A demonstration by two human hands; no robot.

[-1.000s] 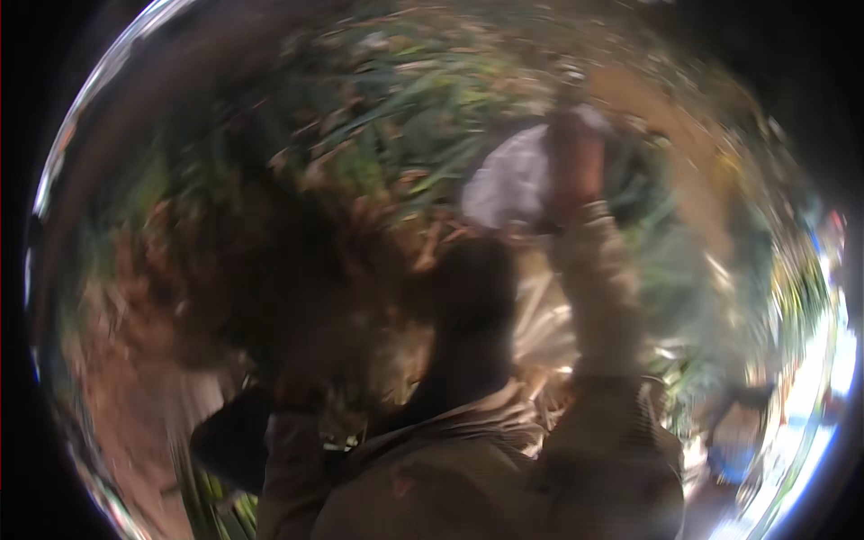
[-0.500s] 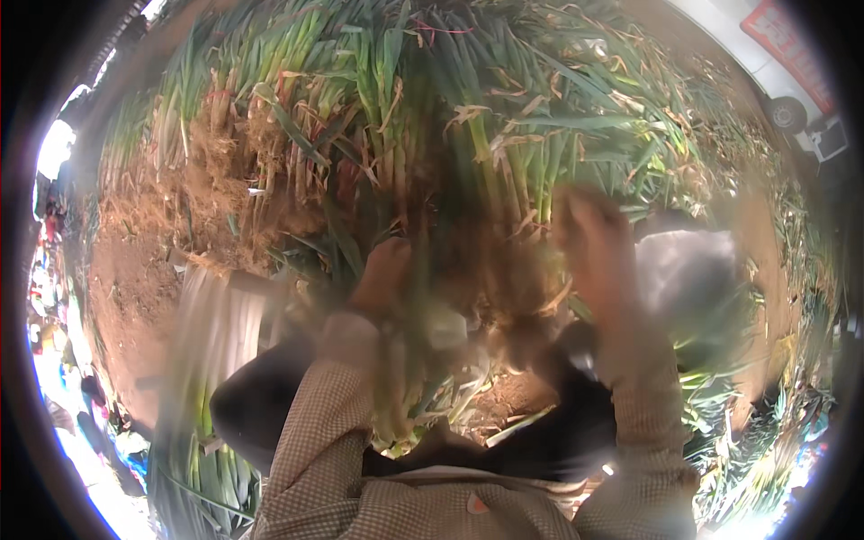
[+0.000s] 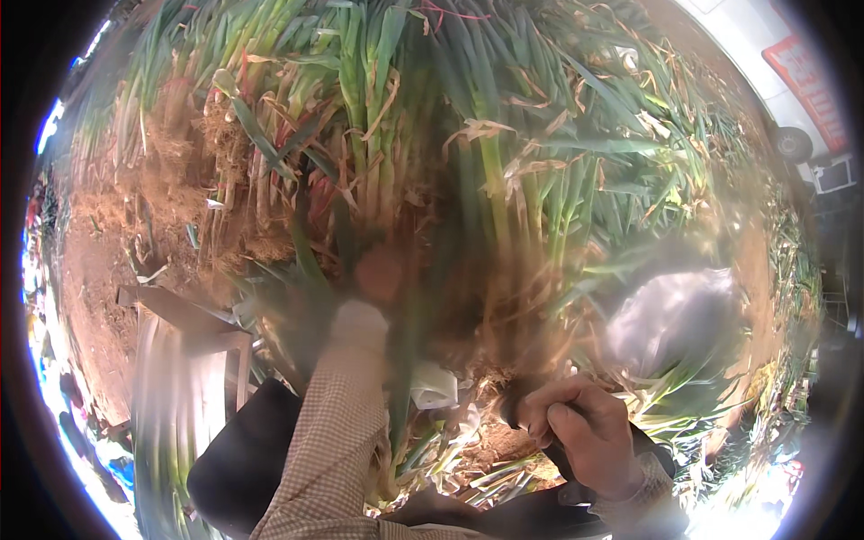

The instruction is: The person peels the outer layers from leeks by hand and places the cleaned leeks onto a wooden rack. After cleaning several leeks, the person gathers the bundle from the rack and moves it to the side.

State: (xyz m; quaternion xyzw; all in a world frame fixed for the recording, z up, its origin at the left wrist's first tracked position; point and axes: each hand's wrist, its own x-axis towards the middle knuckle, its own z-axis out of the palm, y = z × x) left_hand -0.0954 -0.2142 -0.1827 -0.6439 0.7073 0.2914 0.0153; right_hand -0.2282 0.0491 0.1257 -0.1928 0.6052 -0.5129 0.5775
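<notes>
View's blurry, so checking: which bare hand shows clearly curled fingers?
The right bare hand, low in view, sharply seen; the left bare hand, farther up, is blurred.

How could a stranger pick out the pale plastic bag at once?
Start at the heap of leafy stalks, then drop to the right hand, low in view. Above and right of it lies the plastic bag, its whitish sheen unlike the green leaves beside it.

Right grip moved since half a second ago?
Yes. Against the green stalks, the right grip has moved down, toward the picture's lower edge. It was beside the stalks' lower ends; now it is well below them.
</notes>
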